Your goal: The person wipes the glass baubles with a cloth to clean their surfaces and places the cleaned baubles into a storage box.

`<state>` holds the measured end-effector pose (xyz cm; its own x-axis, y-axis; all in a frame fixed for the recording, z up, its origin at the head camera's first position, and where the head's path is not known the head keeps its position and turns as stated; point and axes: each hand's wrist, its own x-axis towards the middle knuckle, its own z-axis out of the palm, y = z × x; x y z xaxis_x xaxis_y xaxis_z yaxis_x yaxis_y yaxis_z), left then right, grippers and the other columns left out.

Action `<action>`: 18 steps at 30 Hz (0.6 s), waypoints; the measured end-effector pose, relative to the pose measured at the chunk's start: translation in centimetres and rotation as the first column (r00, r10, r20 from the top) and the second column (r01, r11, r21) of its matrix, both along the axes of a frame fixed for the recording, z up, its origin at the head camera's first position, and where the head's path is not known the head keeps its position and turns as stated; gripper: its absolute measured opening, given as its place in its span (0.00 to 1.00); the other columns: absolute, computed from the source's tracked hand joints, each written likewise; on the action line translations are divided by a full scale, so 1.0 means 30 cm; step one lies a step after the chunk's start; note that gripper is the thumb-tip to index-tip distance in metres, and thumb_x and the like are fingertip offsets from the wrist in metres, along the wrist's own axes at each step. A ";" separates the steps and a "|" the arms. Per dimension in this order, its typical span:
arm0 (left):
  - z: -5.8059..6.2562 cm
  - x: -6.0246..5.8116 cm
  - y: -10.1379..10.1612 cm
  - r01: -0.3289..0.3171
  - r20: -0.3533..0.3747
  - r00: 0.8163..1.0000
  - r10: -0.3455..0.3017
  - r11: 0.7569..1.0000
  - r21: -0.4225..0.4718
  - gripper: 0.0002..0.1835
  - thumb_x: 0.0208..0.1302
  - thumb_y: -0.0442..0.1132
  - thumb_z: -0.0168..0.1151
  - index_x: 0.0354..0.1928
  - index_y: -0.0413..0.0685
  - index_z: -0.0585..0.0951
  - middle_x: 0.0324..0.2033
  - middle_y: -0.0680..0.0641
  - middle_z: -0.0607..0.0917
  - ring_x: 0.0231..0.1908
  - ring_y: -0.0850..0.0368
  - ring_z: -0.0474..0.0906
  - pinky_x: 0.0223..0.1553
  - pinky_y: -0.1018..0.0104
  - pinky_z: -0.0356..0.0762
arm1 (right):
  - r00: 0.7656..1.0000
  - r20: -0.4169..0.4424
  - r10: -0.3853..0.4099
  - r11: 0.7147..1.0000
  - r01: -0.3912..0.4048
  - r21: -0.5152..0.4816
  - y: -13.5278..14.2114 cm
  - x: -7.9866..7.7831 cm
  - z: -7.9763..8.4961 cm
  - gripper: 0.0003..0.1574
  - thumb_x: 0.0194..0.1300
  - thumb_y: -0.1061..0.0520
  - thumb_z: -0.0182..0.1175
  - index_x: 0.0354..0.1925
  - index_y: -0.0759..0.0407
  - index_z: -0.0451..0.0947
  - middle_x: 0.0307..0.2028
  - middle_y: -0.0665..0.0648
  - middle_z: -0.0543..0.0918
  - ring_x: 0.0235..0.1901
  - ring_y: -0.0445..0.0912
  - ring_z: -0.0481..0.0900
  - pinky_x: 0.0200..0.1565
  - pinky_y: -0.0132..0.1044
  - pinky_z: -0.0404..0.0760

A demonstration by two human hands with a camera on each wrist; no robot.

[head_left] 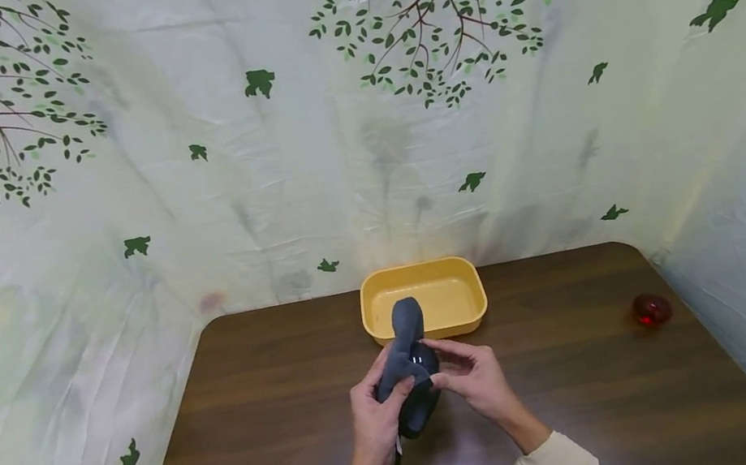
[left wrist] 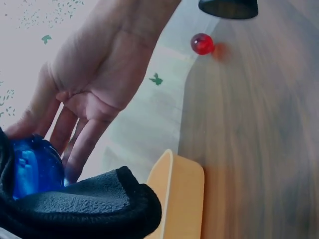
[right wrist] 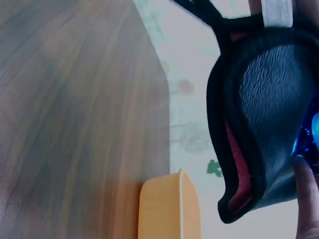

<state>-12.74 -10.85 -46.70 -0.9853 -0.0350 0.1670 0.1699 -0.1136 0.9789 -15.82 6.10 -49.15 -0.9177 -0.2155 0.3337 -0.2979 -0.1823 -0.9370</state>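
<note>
Above the table, my left hand [head_left: 375, 421] grips a soft dark eye mask [head_left: 405, 322], which is folded round a shiny blue ball [head_left: 424, 357]. One face of the mask is grey and fuzzy [left wrist: 84, 199]. Its other face is black and leathery [right wrist: 271, 94], with black piping, a strap and a red layer showing along the edge. The fingers and thumb of my right hand [head_left: 475, 380] pinch the ball at the mask's right side. In the left wrist view the clear blue ball [left wrist: 37, 167] shows between the mask and my right hand; the mask hides part of it.
A yellow tray [head_left: 371, 311] stands at the table's back edge, just beyond the hands. Far to the right on the brown table [head_left: 575, 379] lies a clear red ball [head_left: 652, 309]. Pale cloth with printed leaves [head_left: 273, 167] hangs behind and at both sides.
</note>
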 end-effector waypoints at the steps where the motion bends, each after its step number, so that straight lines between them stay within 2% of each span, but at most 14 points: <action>1: -0.001 -0.001 -0.003 -0.008 -0.022 1.000 0.007 1.000 -0.016 0.27 0.58 0.26 0.66 0.61 0.32 0.74 0.61 0.36 0.74 0.60 0.47 0.72 0.56 0.71 0.72 | 0.999 0.035 -0.006 1.000 0.006 0.008 -0.003 0.002 0.006 0.29 0.55 0.69 0.68 0.55 0.77 0.74 0.51 0.75 0.78 0.46 0.42 0.82 0.46 0.34 0.81; 5: -0.009 -0.007 -0.016 -0.014 -0.122 0.992 0.004 0.996 -0.084 0.27 0.54 0.23 0.67 0.59 0.32 0.76 0.60 0.37 0.75 0.60 0.55 0.73 0.56 0.73 0.70 | 0.979 0.205 -0.017 1.000 0.018 -0.006 -0.019 0.005 0.028 0.26 0.61 0.66 0.65 0.54 0.79 0.73 0.47 0.74 0.81 0.39 0.42 0.84 0.41 0.35 0.83; 8: -0.017 -0.013 -0.025 -0.004 -0.192 0.981 -0.018 0.993 -0.118 0.27 0.52 0.22 0.68 0.57 0.32 0.77 0.59 0.37 0.76 0.59 0.61 0.73 0.58 0.74 0.68 | 0.942 0.337 -0.005 0.998 0.025 -0.057 -0.029 0.006 0.039 0.24 0.65 0.64 0.61 0.54 0.82 0.72 0.41 0.69 0.84 0.34 0.42 0.85 0.36 0.37 0.84; 10: -0.022 -0.017 -0.031 0.004 -0.222 0.975 -0.032 0.992 -0.125 0.27 0.51 0.22 0.68 0.57 0.31 0.77 0.59 0.37 0.76 0.59 0.63 0.72 0.59 0.74 0.66 | 0.920 0.393 0.002 0.996 0.033 -0.083 -0.035 0.007 0.044 0.24 0.67 0.63 0.59 0.53 0.83 0.71 0.36 0.64 0.86 0.30 0.42 0.85 0.35 0.36 0.84; 13: -0.026 -0.018 -0.030 0.004 -0.229 0.973 -0.031 0.993 -0.118 0.27 0.51 0.22 0.68 0.56 0.32 0.78 0.59 0.37 0.76 0.59 0.63 0.72 0.60 0.74 0.66 | 0.910 0.414 0.018 0.992 0.037 -0.123 -0.038 0.010 0.045 0.25 0.68 0.63 0.57 0.54 0.85 0.70 0.33 0.59 0.87 0.29 0.42 0.85 0.34 0.36 0.84; 15: -0.025 -0.016 -0.025 -0.013 -0.217 0.976 -0.011 0.994 -0.112 0.27 0.51 0.22 0.68 0.57 0.32 0.78 0.59 0.38 0.77 0.59 0.62 0.72 0.59 0.74 0.66 | 0.918 0.396 0.021 0.988 0.041 -0.147 -0.038 0.013 0.038 0.25 0.68 0.65 0.57 0.55 0.85 0.69 0.35 0.59 0.87 0.30 0.43 0.86 0.35 0.36 0.84; 18: -0.022 -0.016 -0.013 -0.036 -0.164 0.986 0.023 0.997 -0.074 0.26 0.54 0.24 0.68 0.58 0.34 0.77 0.59 0.39 0.77 0.58 0.61 0.74 0.58 0.72 0.69 | 0.936 0.351 0.013 0.980 0.058 -0.193 -0.038 0.018 0.024 0.25 0.64 0.68 0.59 0.56 0.83 0.69 0.43 0.63 0.85 0.36 0.44 0.86 0.38 0.37 0.84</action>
